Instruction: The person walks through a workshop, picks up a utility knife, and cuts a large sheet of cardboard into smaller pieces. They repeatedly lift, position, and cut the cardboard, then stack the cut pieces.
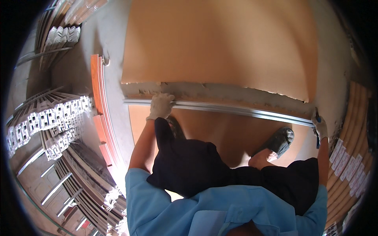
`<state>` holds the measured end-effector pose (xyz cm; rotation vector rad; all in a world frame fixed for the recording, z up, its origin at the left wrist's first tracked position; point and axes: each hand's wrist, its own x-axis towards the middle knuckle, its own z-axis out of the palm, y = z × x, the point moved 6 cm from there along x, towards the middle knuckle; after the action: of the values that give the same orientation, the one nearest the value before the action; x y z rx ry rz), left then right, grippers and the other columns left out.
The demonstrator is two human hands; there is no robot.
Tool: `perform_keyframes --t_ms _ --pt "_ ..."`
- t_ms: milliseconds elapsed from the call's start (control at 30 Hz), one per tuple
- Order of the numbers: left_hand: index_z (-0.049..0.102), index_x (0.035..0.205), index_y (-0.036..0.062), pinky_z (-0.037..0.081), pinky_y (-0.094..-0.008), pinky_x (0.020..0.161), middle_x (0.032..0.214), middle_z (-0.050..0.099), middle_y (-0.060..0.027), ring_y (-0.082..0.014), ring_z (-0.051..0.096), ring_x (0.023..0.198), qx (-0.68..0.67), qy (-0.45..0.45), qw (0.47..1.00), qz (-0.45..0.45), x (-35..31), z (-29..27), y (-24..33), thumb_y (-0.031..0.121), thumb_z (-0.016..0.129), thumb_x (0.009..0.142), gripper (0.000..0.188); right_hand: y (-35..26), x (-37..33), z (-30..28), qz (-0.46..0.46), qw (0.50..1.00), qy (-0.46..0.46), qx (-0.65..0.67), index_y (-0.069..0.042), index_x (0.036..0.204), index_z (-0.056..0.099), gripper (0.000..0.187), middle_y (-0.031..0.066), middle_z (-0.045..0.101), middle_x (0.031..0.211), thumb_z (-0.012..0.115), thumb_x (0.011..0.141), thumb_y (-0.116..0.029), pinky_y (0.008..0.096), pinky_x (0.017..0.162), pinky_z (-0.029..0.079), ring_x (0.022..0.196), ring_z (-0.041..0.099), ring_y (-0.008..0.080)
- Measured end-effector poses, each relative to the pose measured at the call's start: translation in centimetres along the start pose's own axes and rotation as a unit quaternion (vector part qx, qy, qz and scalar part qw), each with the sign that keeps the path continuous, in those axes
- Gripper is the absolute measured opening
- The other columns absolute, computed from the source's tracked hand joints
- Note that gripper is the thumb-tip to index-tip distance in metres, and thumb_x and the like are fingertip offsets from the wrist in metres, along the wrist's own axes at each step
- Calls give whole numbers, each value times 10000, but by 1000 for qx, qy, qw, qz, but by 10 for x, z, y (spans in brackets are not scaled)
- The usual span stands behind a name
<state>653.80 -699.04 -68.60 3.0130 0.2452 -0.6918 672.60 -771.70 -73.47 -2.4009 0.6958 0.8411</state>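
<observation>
My left hand [161,105], in a white glove, is closed over a long silvery metal bar [228,109] near its left end. The bar lies across a brown cardboard sheet [212,125], close to that sheet's far edge. At the bar's right end my gloved right hand [321,128] grips a slim dark utility knife [317,118] with a bit of blue on it. Its tip is too small to make out. Beyond the bar lies a larger cardboard sheet [220,43], its near edge ragged, with a strip of grey floor between the two.
My sandalled foot [280,141] stands on the near cardboard. Orange-red profiles [98,86] lie along the left, beside stacked white profiles [51,118]. Long brown wrapped bundles [342,157] with paper labels line the right side.
</observation>
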Motion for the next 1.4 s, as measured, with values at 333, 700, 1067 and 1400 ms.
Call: perform_keyframes --t_ms 333,700,1067,1400 --pt "646 1004 -2 503 -365 744 921 663 -156 -291 635 836 -340 232 831 -373 39 19 -64 165 773 687 381 -77 29 -9 -86 976 38 195 -119 871 577 316 -38 469 567 711 796 -396 236 373 333 413 418 63" --pt "635 936 1 501 -282 511 765 664 -97 -173 633 590 -649 231 658 -303 36 4 -76 20 539 872 118 -86 57 4 -39 957 -39 284 -166 745 553 287 -60 456 544 747 775 -376 191 372 317 404 381 38" --pt "675 896 27 440 -257 427 783 683 -84 -142 604 520 -399 86 855 -319 43 -10 -106 32 552 829 140 -93 54 2 -64 961 -53 263 -143 799 579 282 -11 532 599 713 798 -392 225 423 385 472 489 87" --pt "563 1095 -8 548 -329 683 997 596 -138 -230 610 861 -689 374 526 -330 -25 -8 -195 151 665 844 314 -170 15 -12 -277 921 256 -99 -76 1121 591 468 142 654 1026 667 812 -420 391 818 484 962 628 320"
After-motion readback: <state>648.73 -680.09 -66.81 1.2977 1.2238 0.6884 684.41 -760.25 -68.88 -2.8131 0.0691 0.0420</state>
